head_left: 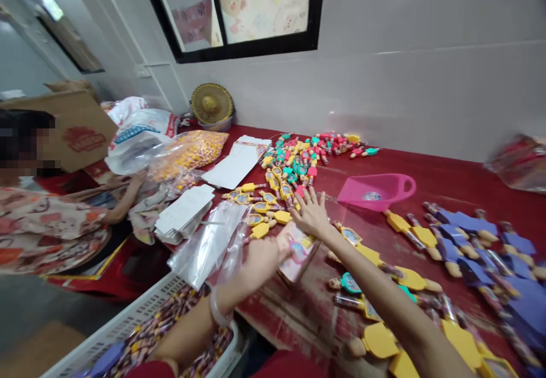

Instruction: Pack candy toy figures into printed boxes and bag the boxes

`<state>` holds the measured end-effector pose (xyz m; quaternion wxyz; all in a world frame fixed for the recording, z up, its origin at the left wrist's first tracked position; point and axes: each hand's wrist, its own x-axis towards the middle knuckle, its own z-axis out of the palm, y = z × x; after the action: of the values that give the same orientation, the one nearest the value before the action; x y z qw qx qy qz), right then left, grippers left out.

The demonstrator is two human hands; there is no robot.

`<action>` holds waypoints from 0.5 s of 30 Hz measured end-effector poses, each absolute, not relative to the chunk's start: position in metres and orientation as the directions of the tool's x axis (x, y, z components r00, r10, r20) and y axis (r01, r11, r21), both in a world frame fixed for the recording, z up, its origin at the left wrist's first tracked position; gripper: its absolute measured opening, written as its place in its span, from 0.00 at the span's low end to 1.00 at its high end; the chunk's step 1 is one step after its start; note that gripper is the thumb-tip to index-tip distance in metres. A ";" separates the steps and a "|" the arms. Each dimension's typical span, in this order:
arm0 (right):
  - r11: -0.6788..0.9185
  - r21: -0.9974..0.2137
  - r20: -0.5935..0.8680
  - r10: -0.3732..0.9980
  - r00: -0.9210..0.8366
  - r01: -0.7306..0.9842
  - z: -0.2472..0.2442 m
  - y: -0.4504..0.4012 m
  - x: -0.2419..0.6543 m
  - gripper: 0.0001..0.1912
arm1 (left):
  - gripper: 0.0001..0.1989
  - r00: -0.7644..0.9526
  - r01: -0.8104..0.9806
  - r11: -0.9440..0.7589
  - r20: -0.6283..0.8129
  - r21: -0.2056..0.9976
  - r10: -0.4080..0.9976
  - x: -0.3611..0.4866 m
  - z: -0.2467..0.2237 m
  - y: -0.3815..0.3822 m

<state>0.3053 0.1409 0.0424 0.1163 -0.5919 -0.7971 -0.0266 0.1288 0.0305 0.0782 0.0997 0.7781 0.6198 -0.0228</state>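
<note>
My left hand (267, 253), a bracelet on its wrist, is at a printed card stack (298, 253) on the red table; its fingers are blurred and partly hidden, so its grip is unclear. My right hand (310, 213) is spread just above the stack, palm down, over the edge of the yellow toy pieces (281, 216). Clear plastic bags (209, 247) lie to the left of my left hand. Green and red toy pieces (298, 159) are heaped beyond my hands. More yellow pieces (412, 278) lie under and beside my right forearm.
A pink scoop (375, 191) and purple pieces (464, 247) lie right. White cards (185, 210), a bag of yellow items (191, 153) and a straw hat (212, 103) are left. A white basket (140, 310) stands in front. A person (55, 224) sits at far left.
</note>
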 end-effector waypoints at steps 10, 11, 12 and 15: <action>0.458 -0.087 0.075 0.888 -0.453 0.885 0.038 0.127 0.287 0.34 | 0.19 0.265 0.664 -0.174 -0.012 0.727 0.964 0.125 -0.005 -0.011; 0.533 -0.108 0.082 0.846 -0.527 0.839 0.038 0.121 0.289 0.33 | 0.18 0.076 0.738 -0.071 0.023 0.671 0.997 0.107 -0.015 -0.005; 0.600 -0.129 0.092 0.800 -0.593 0.789 0.038 0.114 0.290 0.31 | 0.18 -0.097 0.802 0.053 0.043 0.596 0.994 0.087 -0.023 -0.001; 0.733 -0.177 0.107 0.678 -0.728 0.657 0.039 0.094 0.289 0.30 | 0.15 -0.317 0.865 0.312 -0.053 0.394 0.947 0.034 -0.039 0.007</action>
<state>0.2891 0.0936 0.0392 0.0822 -0.3597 -0.9273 0.0635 0.0339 0.0068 -0.0390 0.1388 0.5676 0.7979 0.1481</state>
